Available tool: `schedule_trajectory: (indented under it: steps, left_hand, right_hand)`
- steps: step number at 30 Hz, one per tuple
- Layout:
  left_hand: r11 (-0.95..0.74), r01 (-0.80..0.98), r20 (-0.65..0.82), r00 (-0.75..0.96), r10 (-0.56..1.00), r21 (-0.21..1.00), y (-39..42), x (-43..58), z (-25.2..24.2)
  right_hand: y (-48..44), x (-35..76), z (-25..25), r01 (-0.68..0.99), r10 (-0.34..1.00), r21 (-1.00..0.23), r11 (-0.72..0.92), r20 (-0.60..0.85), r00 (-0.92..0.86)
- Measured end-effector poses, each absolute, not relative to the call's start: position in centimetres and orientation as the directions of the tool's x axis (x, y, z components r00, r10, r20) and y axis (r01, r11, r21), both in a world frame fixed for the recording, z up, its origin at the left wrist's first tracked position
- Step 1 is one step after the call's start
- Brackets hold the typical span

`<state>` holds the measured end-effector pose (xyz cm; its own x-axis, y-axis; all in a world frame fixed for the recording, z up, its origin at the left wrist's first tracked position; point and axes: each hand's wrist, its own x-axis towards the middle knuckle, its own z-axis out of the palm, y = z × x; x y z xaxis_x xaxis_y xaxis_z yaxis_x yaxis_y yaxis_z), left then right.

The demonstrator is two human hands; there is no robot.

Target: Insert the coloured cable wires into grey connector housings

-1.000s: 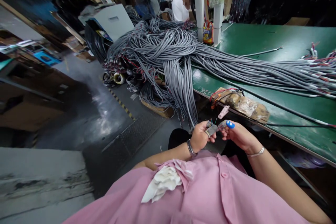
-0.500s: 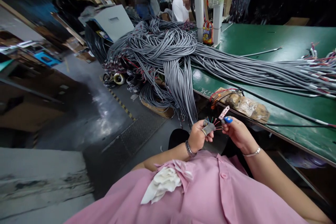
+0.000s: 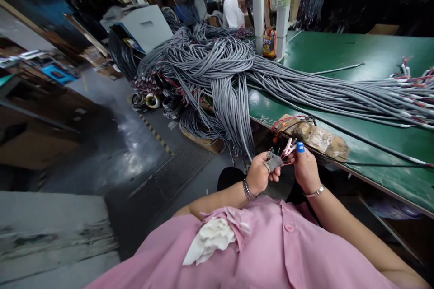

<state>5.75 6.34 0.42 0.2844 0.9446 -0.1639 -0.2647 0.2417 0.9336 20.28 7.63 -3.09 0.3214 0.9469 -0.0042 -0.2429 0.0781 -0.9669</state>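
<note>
My left hand [image 3: 260, 174] is closed round the end of a grey cable [image 3: 273, 161] whose thin coloured wires [image 3: 275, 152] fan out above my fingers. My right hand [image 3: 304, 165], with a blue cover [image 3: 300, 146] on one fingertip, pinches at those wires and holds a small pinkish tool [image 3: 288, 146] against them. Both hands hover just in front of the green table's near edge [image 3: 359, 169], above my lap.
A big bundle of grey cables [image 3: 271, 79] lies across the green table and spills over its left end to the floor. A brown taped block [image 3: 317, 136] with red wires sits near the table edge. Another person in a white shirt [image 3: 233, 9] sits far behind.
Both hands rose slightly towards the table edge. The coloured wires have fanned out above my left fingers, and my right hand has turned inward onto them.
</note>
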Motion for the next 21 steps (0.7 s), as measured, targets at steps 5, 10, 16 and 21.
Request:
schedule_trajectory:
  steps: [5,10,16,21]
  left_hand:
    - [0.230,-0.277,-0.149,0.284,0.947,0.933,6.5,5.9,0.1]
    - [0.154,-0.230,-0.100,0.229,0.968,0.961,6.7,5.7,0.4]
    - [-0.026,-0.055,0.038,0.222,0.974,0.998,6.6,5.3,0.6]
    - [-0.164,0.055,0.149,0.213,0.966,0.985,6.6,5.4,0.0]
  right_hand:
    - [8.0,20.1,-3.6,-0.362,0.962,-0.931,0.054,-0.049,0.270]
    - [8.0,20.2,-3.5,-0.340,0.940,-0.934,0.114,-0.010,0.342]
    - [8.2,20.1,-2.5,-0.533,0.977,-0.846,0.006,-0.107,0.182]
    - [8.7,19.7,-1.4,-0.724,0.973,-0.672,-0.154,-0.231,0.008]
